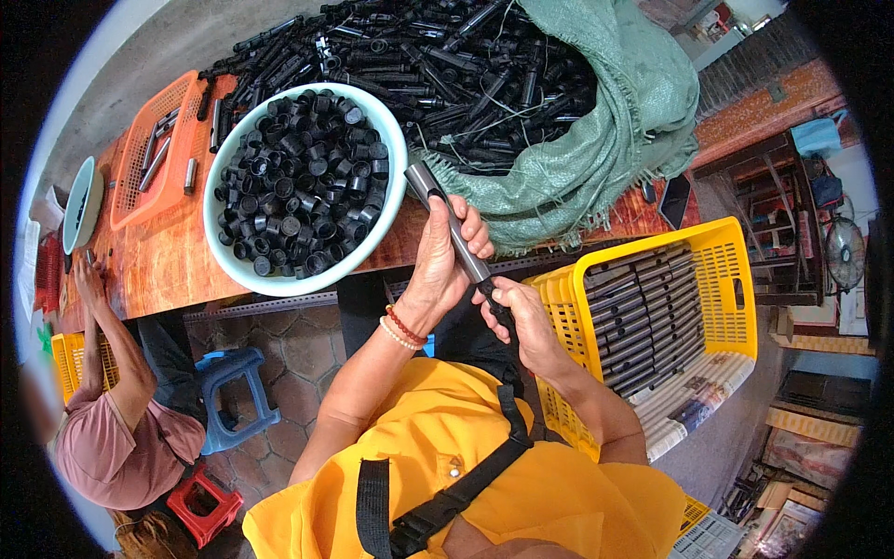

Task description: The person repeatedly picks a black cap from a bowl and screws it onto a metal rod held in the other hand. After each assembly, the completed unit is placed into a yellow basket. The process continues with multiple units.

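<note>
A grey metal tube with a dark opening near its upper end slants in front of me. My left hand is closed around the tube's middle. At its lower end, my right hand grips a black plastic part that meets the tube; the fingers partly hide that joint. Just left of the tube stands a pale green basin full of small black caps. Behind the hands, a heap of long black plastic parts lies in an open green woven sack.
At my right, a yellow crate holds rows of similar tubes. A phone lies on the reddish table. Further left are an orange basket with several tubes and a co-worker. A blue stool stands on the floor.
</note>
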`<state>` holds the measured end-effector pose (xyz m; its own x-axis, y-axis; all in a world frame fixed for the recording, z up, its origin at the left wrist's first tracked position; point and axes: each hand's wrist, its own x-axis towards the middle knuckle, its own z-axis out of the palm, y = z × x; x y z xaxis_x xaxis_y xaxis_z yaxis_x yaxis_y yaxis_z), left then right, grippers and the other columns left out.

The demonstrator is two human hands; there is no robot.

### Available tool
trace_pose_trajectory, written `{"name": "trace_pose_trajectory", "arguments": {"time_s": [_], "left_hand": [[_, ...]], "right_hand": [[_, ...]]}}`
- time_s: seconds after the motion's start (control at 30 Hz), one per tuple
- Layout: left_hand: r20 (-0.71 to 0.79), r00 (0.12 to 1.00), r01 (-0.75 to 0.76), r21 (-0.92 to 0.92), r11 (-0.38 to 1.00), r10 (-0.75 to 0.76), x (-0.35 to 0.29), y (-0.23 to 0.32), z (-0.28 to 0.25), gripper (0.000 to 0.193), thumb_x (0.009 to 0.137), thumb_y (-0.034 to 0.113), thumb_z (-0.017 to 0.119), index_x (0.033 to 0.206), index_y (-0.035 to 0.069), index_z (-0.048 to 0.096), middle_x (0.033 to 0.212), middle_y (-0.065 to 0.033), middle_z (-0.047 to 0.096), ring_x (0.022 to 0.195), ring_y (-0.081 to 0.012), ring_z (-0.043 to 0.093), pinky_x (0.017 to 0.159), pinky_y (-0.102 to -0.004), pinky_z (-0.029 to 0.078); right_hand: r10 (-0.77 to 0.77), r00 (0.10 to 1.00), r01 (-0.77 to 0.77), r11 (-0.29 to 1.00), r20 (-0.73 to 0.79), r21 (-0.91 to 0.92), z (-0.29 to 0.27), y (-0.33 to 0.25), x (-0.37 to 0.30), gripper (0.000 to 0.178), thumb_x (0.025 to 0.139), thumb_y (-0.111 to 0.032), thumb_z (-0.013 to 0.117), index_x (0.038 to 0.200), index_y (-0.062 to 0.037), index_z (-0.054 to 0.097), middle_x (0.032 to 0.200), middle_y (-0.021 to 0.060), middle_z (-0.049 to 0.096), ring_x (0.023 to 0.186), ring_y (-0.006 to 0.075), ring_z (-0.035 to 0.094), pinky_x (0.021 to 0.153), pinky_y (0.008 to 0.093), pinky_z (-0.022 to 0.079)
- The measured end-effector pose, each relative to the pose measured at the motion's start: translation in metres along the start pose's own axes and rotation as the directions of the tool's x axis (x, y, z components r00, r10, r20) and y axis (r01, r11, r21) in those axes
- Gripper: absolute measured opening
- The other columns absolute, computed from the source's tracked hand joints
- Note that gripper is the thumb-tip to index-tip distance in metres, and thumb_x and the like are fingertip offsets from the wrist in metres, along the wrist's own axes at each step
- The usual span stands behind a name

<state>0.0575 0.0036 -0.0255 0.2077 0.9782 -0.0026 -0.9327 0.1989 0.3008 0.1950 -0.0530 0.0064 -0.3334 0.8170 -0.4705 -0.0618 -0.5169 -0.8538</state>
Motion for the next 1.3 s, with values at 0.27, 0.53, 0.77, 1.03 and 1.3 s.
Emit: {"name": "trace_pose_trajectory", "arguments": {"time_s": [0.27,0.53,0.77,1.03,1.3], "left_hand": [[0.036,0.999,0.0,0.015,1.0,-0.001,-0.002,0.001,0.001,0.043,0.089,0.054,0.048,0.089,0.012,0.042,0.07,0.0016,0.038,0.062,-0.01,0.039,0.058,-0.0243,0.038],[0.156,0.988,0.008,0.037,0.999,-0.013,-0.006,-0.002,0.009,0.048,0.086,0.059,0.048,0.088,0.011,0.041,0.068,0.001,0.037,0.06,-0.0105,0.039,0.057,-0.0242,0.038],[0.136,0.99,0.035,0.068,0.997,-0.043,-0.004,-0.002,0.008,0.055,0.081,0.066,0.049,0.083,0.012,0.04,0.078,0.0001,0.036,0.07,-0.0124,0.038,0.068,-0.0275,0.039],[0.011,1.0,0.02,0.018,1.0,-0.02,-0.005,0.001,0.008,0.051,0.085,0.062,0.046,0.085,0.011,0.041,0.074,0.0008,0.036,0.067,-0.0112,0.037,0.064,-0.0259,0.038],[-0.059,0.998,0.035,0.011,0.999,-0.034,-0.007,-0.003,0.003,0.047,0.089,0.058,0.043,0.085,0.012,0.041,0.065,0.0035,0.032,0.057,-0.0076,0.032,0.055,-0.0222,0.033]], "right_hand": [[-0.038,0.999,0.036,0.998,-0.03,-0.043,0.004,-0.001,-0.003,0.026,0.086,-0.022,0.042,0.086,-0.0008,0.058,0.062,-0.0015,0.05,0.046,0.0038,0.038,0.041,0.0168,0.029],[-0.039,0.999,0.039,0.999,-0.031,-0.004,0.006,0.0,-0.006,0.026,0.088,-0.022,0.041,0.089,-0.0011,0.057,0.062,-0.001,0.049,0.047,0.0042,0.038,0.042,0.0169,0.029],[-0.101,0.994,0.103,0.991,0.03,-0.083,0.002,0.004,-0.003,0.026,0.092,-0.024,0.043,0.098,-0.002,0.055,0.071,0.0005,0.051,0.058,0.0072,0.045,0.051,0.0201,0.036],[-0.032,0.983,0.027,0.999,0.18,0.031,-0.005,0.006,-0.002,0.028,0.097,-0.023,0.043,0.111,0.0,0.049,0.076,0.0051,0.056,0.058,0.0098,0.053,0.054,0.0223,0.044],[0.038,0.989,-0.002,0.971,0.144,-0.238,-0.005,0.006,-0.008,0.03,0.096,-0.027,0.046,0.106,0.0007,0.049,0.058,0.0038,0.05,0.042,0.0106,0.046,0.04,0.0242,0.038]]}}
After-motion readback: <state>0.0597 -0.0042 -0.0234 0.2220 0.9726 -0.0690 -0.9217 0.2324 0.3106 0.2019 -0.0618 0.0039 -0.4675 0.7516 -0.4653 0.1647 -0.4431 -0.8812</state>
